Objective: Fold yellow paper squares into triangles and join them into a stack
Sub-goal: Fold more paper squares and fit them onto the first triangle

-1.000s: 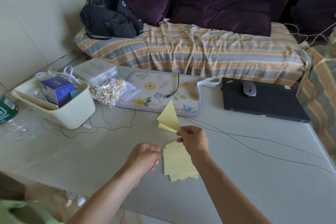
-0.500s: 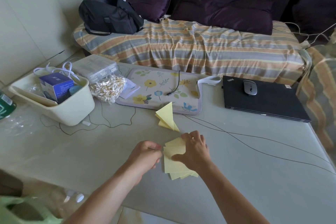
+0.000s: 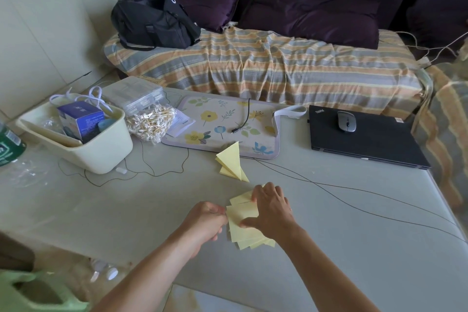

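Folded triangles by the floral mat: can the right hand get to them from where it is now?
Probably yes. The right hand rests on the flat yellow squares, and the folded triangles lie just beyond it on bare table, with nothing between them. Only thin cables run off to the right.

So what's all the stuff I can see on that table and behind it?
folded triangles: a few joined, yellow, mid-table by the mat
paper squares: loose pile, yellow, under the hands
floral mat: one, pale with flowers, far side of the table
laptop: one, black, shut, table right
mouse: one, grey, on the laptop
tub: one, cream, table left, holding a blue box
cotton swabs: one bag, beside the tub
bag: one, black, on the striped sofa cover
left hand: pinches the pile's left edge
right hand: fingers spread on the pile
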A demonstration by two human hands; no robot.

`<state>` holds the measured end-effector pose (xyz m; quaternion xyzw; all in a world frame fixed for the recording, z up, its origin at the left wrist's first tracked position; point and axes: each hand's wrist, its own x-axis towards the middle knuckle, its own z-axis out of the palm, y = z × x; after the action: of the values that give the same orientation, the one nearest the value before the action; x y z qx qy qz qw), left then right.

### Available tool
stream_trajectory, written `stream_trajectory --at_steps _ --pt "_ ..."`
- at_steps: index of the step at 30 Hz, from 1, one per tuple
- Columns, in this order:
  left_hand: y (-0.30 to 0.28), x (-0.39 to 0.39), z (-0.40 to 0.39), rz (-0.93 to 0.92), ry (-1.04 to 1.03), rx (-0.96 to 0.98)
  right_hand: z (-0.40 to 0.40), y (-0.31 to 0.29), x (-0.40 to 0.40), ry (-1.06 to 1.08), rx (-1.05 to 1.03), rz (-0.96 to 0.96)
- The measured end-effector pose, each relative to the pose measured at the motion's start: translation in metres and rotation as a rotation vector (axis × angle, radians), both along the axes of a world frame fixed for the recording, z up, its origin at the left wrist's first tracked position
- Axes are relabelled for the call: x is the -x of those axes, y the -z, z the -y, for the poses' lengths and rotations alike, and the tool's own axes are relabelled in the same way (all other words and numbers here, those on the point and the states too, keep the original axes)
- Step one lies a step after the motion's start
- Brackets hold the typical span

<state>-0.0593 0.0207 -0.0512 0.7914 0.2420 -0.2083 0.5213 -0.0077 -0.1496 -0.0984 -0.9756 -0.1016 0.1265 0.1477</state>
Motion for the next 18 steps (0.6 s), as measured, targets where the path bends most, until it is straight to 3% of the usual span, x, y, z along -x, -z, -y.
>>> stream_trajectory --at_steps 7,18 --pt "-0.001 0.0 0.0 0.0 -0.002 -0.003 -0.003 0.004 0.004 0.043 -0.156 0.018" --pt "-0.003 -0.003 0.003 0.069 -0.148 0.091 -0.005 -0.032 0.011 0.327 -0.728 -0.241"
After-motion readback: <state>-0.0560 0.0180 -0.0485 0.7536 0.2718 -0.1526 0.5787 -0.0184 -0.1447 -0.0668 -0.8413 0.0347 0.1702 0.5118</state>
